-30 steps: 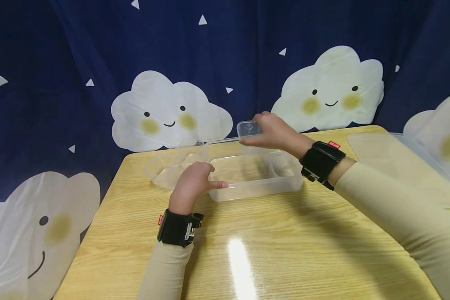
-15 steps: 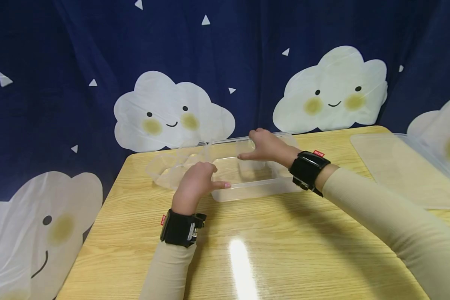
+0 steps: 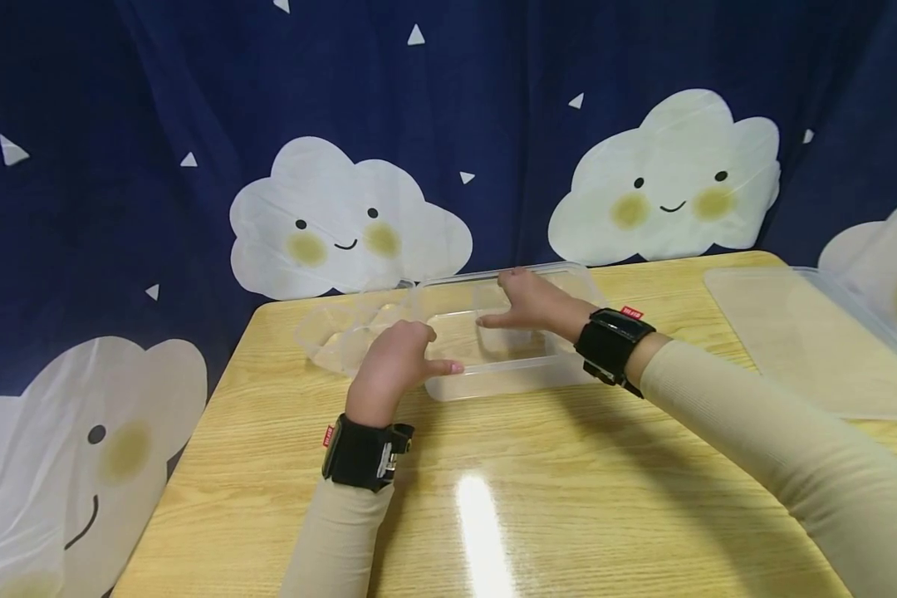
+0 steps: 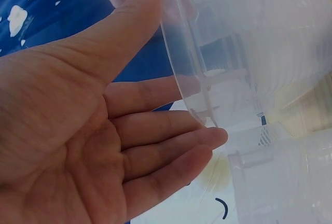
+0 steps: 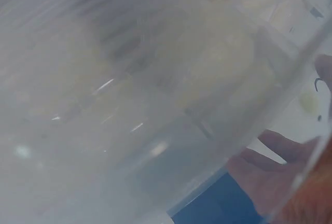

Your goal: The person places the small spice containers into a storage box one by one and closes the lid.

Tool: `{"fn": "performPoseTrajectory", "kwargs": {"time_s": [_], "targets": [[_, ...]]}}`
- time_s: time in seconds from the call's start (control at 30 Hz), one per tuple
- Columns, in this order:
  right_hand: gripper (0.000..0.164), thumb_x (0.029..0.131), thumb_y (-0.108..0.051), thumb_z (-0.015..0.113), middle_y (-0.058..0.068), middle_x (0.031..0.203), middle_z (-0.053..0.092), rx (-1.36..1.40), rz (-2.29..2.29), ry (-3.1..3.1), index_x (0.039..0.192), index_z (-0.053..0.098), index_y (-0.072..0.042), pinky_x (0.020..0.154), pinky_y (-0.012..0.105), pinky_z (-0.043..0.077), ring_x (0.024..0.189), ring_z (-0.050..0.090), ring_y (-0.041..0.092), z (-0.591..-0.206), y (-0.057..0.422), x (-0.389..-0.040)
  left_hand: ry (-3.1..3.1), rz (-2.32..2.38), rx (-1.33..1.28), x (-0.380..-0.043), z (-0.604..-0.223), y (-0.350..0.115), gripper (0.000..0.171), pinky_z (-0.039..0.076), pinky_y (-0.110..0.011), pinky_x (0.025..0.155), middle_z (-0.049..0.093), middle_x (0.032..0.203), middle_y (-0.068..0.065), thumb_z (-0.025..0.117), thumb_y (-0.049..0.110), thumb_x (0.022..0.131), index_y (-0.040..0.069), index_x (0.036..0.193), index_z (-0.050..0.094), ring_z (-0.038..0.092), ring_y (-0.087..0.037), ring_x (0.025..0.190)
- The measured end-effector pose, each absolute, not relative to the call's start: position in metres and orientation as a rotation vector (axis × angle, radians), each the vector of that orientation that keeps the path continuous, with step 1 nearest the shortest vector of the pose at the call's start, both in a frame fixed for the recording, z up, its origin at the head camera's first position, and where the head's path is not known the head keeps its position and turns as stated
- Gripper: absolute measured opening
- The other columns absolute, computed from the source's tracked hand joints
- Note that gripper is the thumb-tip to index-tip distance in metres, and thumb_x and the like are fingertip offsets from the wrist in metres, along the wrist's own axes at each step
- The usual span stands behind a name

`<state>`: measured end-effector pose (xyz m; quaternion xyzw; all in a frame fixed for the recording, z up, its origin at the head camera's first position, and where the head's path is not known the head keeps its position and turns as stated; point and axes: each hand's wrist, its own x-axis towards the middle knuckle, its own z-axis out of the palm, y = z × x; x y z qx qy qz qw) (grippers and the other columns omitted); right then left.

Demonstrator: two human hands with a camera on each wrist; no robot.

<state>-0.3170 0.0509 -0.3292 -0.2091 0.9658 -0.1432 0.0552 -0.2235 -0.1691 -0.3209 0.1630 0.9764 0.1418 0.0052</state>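
A large clear plastic box [image 3: 493, 380] stands on the table. My left hand [image 3: 394, 365] is at its front left corner, thumb on the front rim. In the left wrist view its fingers [image 4: 155, 136] are nearly straight, some seen through the plastic. Down inside the box, my right hand [image 3: 531, 303] spans a small clear plastic container [image 3: 502, 340] and holds it by its upper edge, thumb on the near left side. In the right wrist view, blurred clear plastic [image 5: 129, 105] fills most of the picture, and the fingertips are hard to make out.
Other clear plastic containers [image 3: 329, 336] stand left of the box, partly behind my left hand. A flat translucent lid [image 3: 807, 340] lies at the right of the wooden table [image 3: 568, 498]. A dark blue curtain [image 3: 493, 83] with clouds hangs right behind the table.
My right hand has lowered the small container from above the box's rim down into the box, then sunk slightly further. The left hand has stayed at the box's corner.
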Motion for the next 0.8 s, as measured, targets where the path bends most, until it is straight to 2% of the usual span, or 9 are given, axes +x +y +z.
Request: {"fn": "performPoseTrajectory", "kwargs": {"time_s": [0.37, 0.8], "targets": [[0.076, 0.093, -0.049, 0.07, 0.028, 0.139, 0.052, -0.622, -0.349, 2.954, 0.137, 0.051, 0.01, 0.105, 0.052, 0.047, 0.125, 0.056, 0.04, -0.3299, 0.0482, -0.3205, 3.057, 0.427, 0.498, -0.2259, -0.3222, -0.1691, 0.062, 0.054, -0.044, 0.092, 0.074, 0.11, -0.017, 0.082, 0.048, 0.081, -0.002, 0.115, 0.073, 0.069, -0.033, 0.103], [0.073, 0.095, -0.046, 0.069, 0.029, 0.136, 0.054, -0.629, -0.314, 2.927, 0.138, 0.05, 0.01, 0.105, 0.052, 0.047, 0.122, 0.057, 0.04, -0.3261, 0.0463, -0.3254, 3.054, 0.431, 0.506, -0.2252, -0.3204, -0.1692, 0.059, 0.055, -0.044, 0.089, 0.074, 0.107, -0.016, 0.082, 0.048, 0.081, -0.001, 0.113, 0.074, 0.07, -0.032, 0.098]]}}
